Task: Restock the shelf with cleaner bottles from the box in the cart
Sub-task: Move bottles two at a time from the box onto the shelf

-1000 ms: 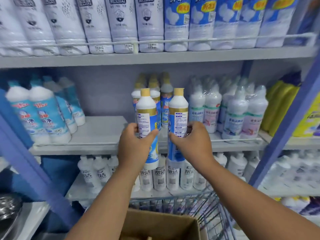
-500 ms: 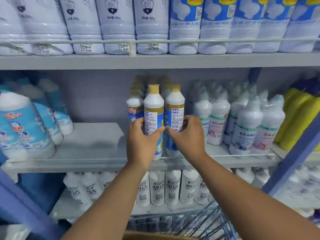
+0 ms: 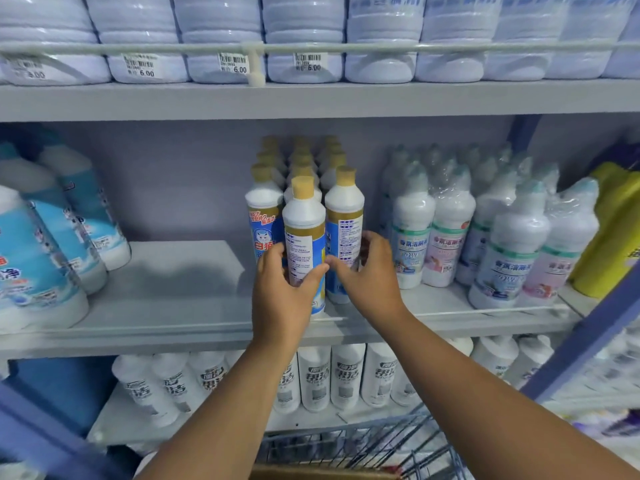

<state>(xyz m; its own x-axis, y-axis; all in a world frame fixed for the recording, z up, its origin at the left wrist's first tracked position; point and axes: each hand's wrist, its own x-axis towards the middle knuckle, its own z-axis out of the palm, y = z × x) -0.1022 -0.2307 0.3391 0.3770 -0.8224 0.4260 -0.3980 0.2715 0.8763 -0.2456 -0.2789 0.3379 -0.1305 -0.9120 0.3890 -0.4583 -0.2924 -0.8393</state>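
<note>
Fingers of the left hand [image 3: 282, 299] curl round the lower half of a gold-capped cleaner bottle [image 3: 304, 237], thumb on its right side, gripping it. That bottle stands upright at the front lip of the middle shelf [image 3: 166, 306], its back label facing out. Just left of it and slightly behind, a matching bottle [image 3: 264, 216] shows its blue front label.

Right of the held bottle and touching it, a second gold-capped bottle [image 3: 344, 220] stands upright on the same shelf. Right hand [image 3: 372, 275]: fingers bent round that second bottle's lower body, thumb toward the held bottle, holding it. More gold-capped bottles [image 3: 301, 157] queue in rows behind both.

Further right of the held bottle: shrink-wrapped white bottles [image 3: 450, 220] with green and pink labels, then yellow bottles [image 3: 620, 230] at the frame edge.

Far left of the held bottle: light-blue bottles [image 3: 41, 244], tilted by the lens.

Below the held bottle: wire cart [image 3: 381, 448] and a cardboard box [image 3: 311, 474] edge at the bottom.
</note>
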